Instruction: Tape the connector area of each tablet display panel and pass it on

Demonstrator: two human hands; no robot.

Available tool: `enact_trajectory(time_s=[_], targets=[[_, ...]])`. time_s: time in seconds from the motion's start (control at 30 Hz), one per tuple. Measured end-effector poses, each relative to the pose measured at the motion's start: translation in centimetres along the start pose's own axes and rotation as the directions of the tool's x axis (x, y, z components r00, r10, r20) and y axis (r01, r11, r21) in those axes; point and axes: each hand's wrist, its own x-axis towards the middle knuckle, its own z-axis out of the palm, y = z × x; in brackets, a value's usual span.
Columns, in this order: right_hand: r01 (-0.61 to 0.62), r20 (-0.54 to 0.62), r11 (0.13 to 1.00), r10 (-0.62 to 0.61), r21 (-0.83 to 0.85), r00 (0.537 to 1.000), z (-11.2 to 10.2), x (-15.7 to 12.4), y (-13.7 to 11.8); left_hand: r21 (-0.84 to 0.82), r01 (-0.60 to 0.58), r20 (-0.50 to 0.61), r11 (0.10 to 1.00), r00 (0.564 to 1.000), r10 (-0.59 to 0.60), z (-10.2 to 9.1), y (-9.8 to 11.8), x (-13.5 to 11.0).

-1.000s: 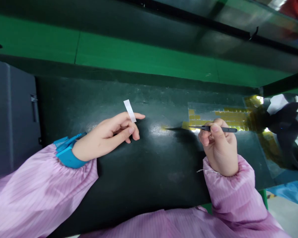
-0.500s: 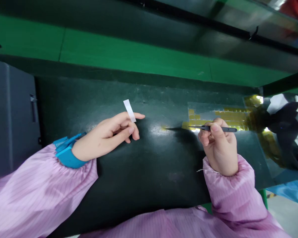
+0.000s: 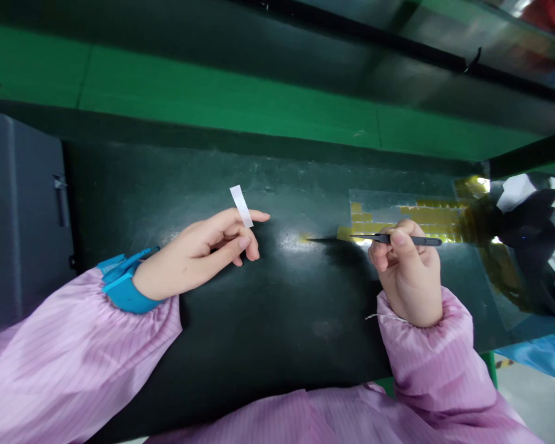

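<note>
Dark worktop point(image 3: 268, 345): left of the amber-tabbed sheet point(image 3: 386, 213), a white strip point(image 3: 241, 206) — seemingly stuck by one end — tops the slack left hand point(image 3: 201, 259); a nudge could dislodge it. Right hand point(image 3: 411, 271) grips tweezers point(image 3: 379, 238).

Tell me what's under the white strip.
The white strip covers part of the left hand at the index finger; its upper end overlaps dark tabletop. What's directly beneath is hidden.
</note>
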Motion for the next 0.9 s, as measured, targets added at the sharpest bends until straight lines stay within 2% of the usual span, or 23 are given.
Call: enact_trajectory(time_s=[0.9], targets=[[0.033,-0.023,0.999,-0.034,-0.034,0.999,0.14,-0.02,-0.04,0.027,0.025,0.002,0.999,1.0,-0.025,0.05,0.11,0.02]])
